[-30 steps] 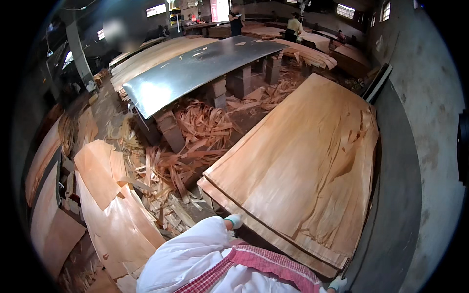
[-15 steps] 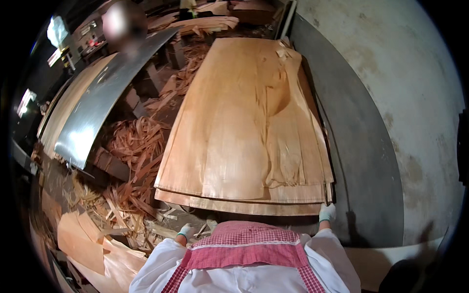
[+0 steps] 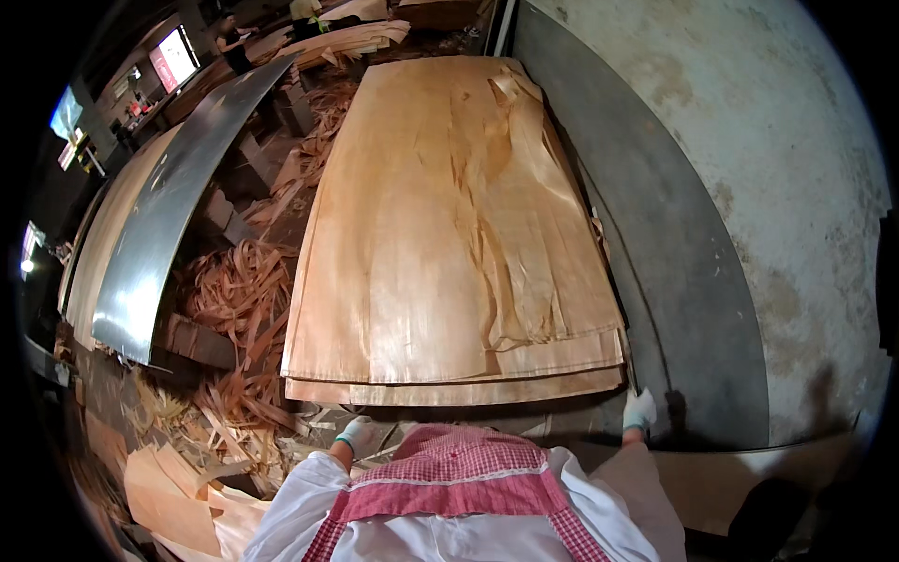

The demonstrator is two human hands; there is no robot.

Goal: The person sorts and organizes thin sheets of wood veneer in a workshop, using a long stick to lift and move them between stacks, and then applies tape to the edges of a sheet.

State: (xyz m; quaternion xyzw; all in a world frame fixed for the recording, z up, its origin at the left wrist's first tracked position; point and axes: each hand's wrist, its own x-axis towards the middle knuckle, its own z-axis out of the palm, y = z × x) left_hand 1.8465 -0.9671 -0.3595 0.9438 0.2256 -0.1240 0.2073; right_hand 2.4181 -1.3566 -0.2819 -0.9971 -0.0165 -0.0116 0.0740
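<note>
At twelve o'clock lay tan layered wood-veneer stack [image 3: 393, 244], lengthwise twelve-to-six; nearest its five-o'clock corner, white-gloved right hand [image 3: 640, 409], finger closure untellable.

The right edge of the floor [image 3: 103, 379] is being bounded by a stained pale wall [image 3: 693, 122], its lower part being taken up by a dark grey surface [image 3: 688, 290]. Near the floor's left edge, a long metal-topped table [image 3: 173, 211] is being held up by block pillars [image 3: 251, 163], with glare being thrown back from its near end. Beyond its far left corner, light is being let in through a bright opening [image 3: 175, 58].
</note>
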